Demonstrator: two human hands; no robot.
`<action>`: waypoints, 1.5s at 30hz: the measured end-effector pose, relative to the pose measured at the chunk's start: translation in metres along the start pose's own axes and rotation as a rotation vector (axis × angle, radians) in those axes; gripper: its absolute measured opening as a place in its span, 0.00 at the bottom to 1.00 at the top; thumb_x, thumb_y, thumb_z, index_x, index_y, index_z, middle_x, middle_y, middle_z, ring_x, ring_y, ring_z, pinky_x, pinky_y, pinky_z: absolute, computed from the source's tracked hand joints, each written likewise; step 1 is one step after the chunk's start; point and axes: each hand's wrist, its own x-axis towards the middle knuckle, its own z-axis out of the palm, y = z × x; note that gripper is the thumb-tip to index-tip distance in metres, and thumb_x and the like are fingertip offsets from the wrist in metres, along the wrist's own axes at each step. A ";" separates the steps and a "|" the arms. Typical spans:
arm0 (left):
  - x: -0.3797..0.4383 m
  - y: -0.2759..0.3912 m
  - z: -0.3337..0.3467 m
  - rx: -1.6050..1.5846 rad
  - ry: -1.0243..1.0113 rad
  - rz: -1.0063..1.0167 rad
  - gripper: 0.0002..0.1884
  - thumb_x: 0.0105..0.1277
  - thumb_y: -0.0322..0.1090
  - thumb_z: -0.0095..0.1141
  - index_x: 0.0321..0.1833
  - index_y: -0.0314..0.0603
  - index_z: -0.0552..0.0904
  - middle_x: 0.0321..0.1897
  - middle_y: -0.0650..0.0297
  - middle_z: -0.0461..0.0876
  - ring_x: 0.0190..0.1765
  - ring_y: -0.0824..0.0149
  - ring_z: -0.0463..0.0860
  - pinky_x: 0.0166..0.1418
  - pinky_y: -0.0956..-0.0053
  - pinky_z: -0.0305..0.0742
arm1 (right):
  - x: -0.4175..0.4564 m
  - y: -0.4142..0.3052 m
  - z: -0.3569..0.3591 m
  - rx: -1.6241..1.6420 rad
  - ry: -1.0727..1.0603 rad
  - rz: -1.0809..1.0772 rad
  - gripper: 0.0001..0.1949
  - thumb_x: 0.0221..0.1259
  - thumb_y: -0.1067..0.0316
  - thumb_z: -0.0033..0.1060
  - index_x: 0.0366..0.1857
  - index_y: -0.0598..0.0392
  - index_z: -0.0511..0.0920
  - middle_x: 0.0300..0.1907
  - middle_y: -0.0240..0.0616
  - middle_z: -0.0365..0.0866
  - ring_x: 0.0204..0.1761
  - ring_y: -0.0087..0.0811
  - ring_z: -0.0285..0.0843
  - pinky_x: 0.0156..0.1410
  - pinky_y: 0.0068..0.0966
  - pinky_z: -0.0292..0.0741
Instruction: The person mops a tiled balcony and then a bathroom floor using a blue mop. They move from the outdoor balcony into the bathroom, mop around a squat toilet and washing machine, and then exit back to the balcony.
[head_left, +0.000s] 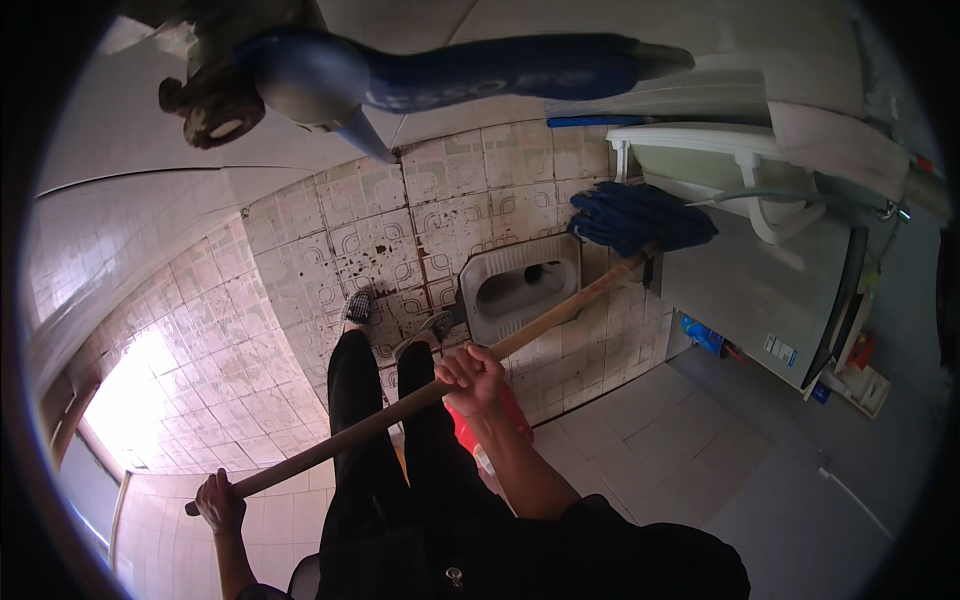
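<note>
A mop with a dark blue head and a long wooden handle slants across the view. My left hand is closed around the handle near its butt end, at lower left. Farther up the shaft, my right hand grips it in front of my legs. The mop head meets the tiled floor beyond a squat toilet, next to a grey box-like unit. The handle passes over the toilet's near corner. Dark specks and stains mark the floor tiles by my patterned shoes.
Close overhead hangs a blurred blue object beside brown fittings. A white plastic frame stands behind the mop head, with a pale cloth to its right. Something red is partly hidden by my right forearm. Bright light enters at left.
</note>
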 end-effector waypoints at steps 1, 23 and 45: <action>0.000 0.000 0.001 -0.002 0.001 0.003 0.11 0.45 0.24 0.50 0.35 0.37 0.73 0.18 0.59 0.68 0.21 0.56 0.71 0.25 0.62 0.65 | 0.000 -0.001 0.000 0.004 0.002 0.001 0.18 0.57 0.65 0.48 0.10 0.45 0.57 0.08 0.24 0.51 0.12 0.20 0.49 0.27 0.22 0.56; 0.021 0.138 -0.082 -0.176 -0.461 0.063 0.04 0.54 0.29 0.49 0.32 0.43 0.71 0.17 0.56 0.74 0.20 0.52 0.78 0.23 0.58 0.71 | 0.068 -0.060 -0.091 -0.002 0.536 0.021 0.12 0.54 0.67 0.51 0.16 0.49 0.64 0.14 0.27 0.60 0.17 0.24 0.61 0.29 0.25 0.64; 0.002 0.064 0.001 -0.309 -0.550 0.036 0.07 0.49 0.30 0.54 0.32 0.44 0.75 0.20 0.55 0.79 0.26 0.52 0.80 0.31 0.59 0.75 | 0.015 -0.012 -0.035 -0.404 0.606 -0.234 0.06 0.55 0.70 0.50 0.25 0.54 0.65 0.21 0.33 0.64 0.22 0.28 0.65 0.30 0.31 0.70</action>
